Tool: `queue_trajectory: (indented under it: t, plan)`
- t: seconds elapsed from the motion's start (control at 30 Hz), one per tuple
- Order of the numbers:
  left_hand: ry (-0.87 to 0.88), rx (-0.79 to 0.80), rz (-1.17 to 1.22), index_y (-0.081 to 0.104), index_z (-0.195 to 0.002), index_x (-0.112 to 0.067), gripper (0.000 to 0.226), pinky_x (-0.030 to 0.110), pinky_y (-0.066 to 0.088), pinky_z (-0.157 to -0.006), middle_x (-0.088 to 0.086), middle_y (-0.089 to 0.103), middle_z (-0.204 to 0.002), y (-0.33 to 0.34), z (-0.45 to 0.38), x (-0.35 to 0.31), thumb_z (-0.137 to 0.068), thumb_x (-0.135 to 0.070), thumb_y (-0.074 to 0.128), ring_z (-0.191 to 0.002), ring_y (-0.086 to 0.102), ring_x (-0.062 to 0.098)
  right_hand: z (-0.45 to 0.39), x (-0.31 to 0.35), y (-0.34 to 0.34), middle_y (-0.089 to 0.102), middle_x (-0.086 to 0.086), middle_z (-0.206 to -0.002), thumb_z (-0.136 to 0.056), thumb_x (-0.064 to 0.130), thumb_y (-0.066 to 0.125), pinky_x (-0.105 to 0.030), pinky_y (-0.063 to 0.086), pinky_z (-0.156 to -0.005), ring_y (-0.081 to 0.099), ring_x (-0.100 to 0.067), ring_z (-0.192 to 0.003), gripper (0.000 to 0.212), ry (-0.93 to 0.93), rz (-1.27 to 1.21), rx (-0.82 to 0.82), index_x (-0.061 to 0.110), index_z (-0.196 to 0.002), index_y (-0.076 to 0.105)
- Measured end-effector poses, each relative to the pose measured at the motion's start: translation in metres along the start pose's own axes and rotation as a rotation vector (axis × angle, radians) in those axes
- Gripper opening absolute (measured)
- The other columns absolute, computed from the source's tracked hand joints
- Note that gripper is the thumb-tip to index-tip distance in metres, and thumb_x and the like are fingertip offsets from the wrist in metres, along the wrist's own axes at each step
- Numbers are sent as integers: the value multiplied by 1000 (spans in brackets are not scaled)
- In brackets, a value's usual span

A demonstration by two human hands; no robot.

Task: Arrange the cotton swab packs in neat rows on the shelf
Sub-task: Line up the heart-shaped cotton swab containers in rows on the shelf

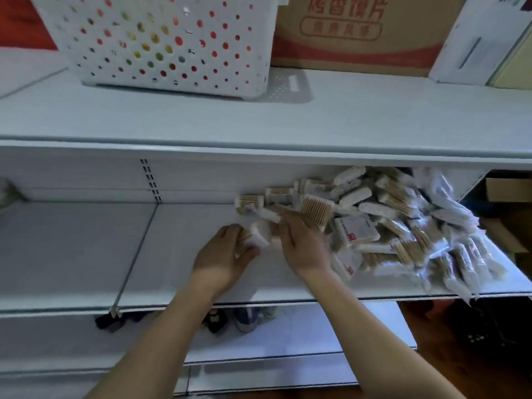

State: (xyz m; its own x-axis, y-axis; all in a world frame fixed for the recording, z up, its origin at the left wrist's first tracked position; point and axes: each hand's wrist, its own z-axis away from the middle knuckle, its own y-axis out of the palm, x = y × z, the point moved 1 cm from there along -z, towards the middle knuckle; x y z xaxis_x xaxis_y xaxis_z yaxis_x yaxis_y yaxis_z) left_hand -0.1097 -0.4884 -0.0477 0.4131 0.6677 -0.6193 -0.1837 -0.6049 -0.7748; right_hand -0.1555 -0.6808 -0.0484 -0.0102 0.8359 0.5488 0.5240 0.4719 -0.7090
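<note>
Head view: white shelf (201,283), loose pile of cotton swab packs (403,226) heaped on its right half. Left hand (227,257) curled round one pack (253,239) just left of pile. Right hand (305,243) fingers bent down onto pile edge, grip unclear.

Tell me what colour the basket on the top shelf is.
White, dotted with round holes; the basket shows best in the head view.
</note>
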Motion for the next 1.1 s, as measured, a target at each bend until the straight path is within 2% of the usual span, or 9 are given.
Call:
queue_trajectory:
  t: [0.13, 0.3, 0.57, 0.7, 0.77, 0.83, 0.93, 1.0, 1.1]
  plan:
    - [-139, -46, -21, 49, -105, -25, 34, 31, 37, -67, -6, 50, -98, -25, 10, 23, -90, -50, 67, -85, 54, 20, -36, 17, 36, 59, -22, -132, -89, 20, 50, -47, 45, -103, 53, -41, -123, 45, -144, 257, 110, 1, -128, 59]
    - [-224, -75, -5, 51, -109, -27, 38, 31, 40, -68, -6, 55, -100, -45, 17, 50, -89, -56, 65, -83, 54, 18, -64, 41, 72, 22, -15, -162, -95, 23, 50, -50, 21, -119, 17, -37, -150, 65, -37, 540, 402, 11, -154, 26]
    - [-146, -67, 87, 52, -112, -22, 38, 34, 48, -78, -1, 57, -109, -65, 3, 74, -90, -48, 68, -94, 59, 22, -78, 54, 86, 56, -15, -127, -89, 15, 54, -44, 40, -100, 46, -40, -123, 33, -82, 765, 269, 12, -119, 64]
    - [-116, -65, 108, 52, -112, -21, 37, 32, 45, -75, -2, 57, -108, -73, -2, 84, -91, -47, 67, -93, 58, 21, -80, 41, 101, 67, -16, -109, -79, 17, 64, -48, 38, -104, 55, -40, -113, 34, -143, 723, 271, 9, -111, 67]
    - [-101, -87, 136, 52, -110, -23, 34, 30, 43, -72, -3, 59, -106, -77, -4, 92, -91, -47, 67, -91, 59, 19, -77, 44, 105, 67, -15, -95, -77, 26, 63, -44, 46, -93, 61, -38, -94, 35, -203, 573, 222, 10, -107, 69]
    - [-107, -107, 209, 50, -106, -25, 30, 29, 42, -70, -2, 62, -103, -81, -8, 99, -92, -46, 66, -89, 61, 18, -69, 60, 105, 66, -16, -101, -84, 26, 64, -39, 50, -84, 62, -37, -91, 36, -175, 267, 155, 11, -116, 68]
    - [-171, -171, 367, 46, -106, -30, 25, 21, 42, -66, -5, 66, -99, -92, -8, 102, -95, -43, 65, -85, 62, 14, -54, 96, 93, 68, -4, -111, -87, 38, 67, -31, 45, -89, 61, -22, -104, 36, 116, -164, 195, 21, -119, 65]
    - [-197, -188, 451, 46, -112, -33, 24, 10, 42, -65, -13, 66, -100, -99, -5, 102, -96, -41, 63, -85, 64, 7, -41, 117, 83, 70, 6, -99, -84, 51, 65, -29, 51, -76, 67, -11, -89, 35, 230, -307, 199, 28, -109, 60]
    - [-258, -214, 625, 49, -119, -25, 27, 15, 53, -62, -8, 66, -106, -108, 1, 100, -99, -37, 61, -89, 67, 9, -25, 140, 76, 70, 0, -93, -93, 41, 67, -25, 53, -59, 70, -11, -72, 24, 324, -558, 191, 24, -105, 57]
